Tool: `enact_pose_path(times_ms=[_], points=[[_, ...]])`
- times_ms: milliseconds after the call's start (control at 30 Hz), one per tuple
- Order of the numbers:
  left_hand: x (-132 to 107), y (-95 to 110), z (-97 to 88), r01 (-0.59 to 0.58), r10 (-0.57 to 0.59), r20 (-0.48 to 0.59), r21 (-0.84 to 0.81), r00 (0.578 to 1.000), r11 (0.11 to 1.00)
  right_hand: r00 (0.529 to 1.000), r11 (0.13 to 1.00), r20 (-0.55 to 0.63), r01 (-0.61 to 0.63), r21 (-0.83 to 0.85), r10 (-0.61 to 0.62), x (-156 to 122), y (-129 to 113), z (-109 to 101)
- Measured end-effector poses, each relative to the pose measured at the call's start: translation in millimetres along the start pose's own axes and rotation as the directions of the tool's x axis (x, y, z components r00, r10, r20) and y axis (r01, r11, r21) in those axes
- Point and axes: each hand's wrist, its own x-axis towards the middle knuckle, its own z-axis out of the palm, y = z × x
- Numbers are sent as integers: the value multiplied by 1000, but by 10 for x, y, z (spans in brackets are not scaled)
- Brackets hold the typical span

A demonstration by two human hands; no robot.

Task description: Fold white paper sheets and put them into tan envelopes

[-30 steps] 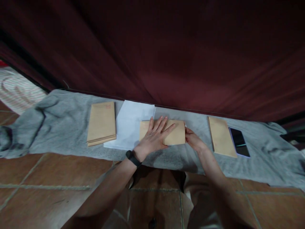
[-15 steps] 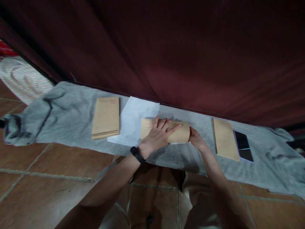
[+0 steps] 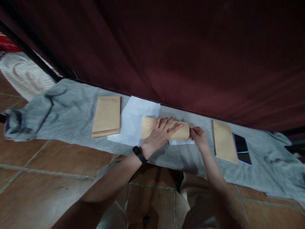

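A brown paper envelope (image 3: 182, 132) with faint red print lies crosswise in front of me, its right end bulging upward. My left hand (image 3: 160, 133), a black band on its wrist, presses flat on it with the fingers spread. At the envelope's right end is my right hand (image 3: 199, 136), fingers curled together in a pinch against the edge; whatever sits between the fingertips is hidden. A sheet of white paper (image 3: 181, 142) shows from beneath the envelope's near side. Larger white sheets (image 3: 133, 117) lie partly under its left end.
A stack of brown envelopes (image 3: 107, 116) rests at the left. More brown envelopes (image 3: 225, 141) lie to the right, beside a dark phone (image 3: 242, 149) with a purple edge. Everything lies on grey cloth (image 3: 69, 111). Behind it hangs a dark red curtain (image 3: 166, 57); tiles (image 3: 64, 162) show below.
My right hand has drawn slightly out from the envelope's right end, its fingers now pinched. More of the white paper underneath shows. My left hand stays pressed on the envelope.
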Motion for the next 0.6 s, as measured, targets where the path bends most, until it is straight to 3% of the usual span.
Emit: enact_pose_path(times_ms=[100,267,400,600], points=[[12,13,-9,-10,11,18,-14,1000,1000,990,975,84,-125,186,111,-67,-78,7],[18,39,-11,-18,18,10,21,1000,1000,960,880,266,-200,430,89,-178,-212,-23],[21,66,-14,-47,47,-14,21,999,999,922,843,383,-247,478,53,-220,-246,-88],[25,75,21,-101,101,-7,-43,995,994,800,869,600,-305,390,12,-268,-295,-124]])
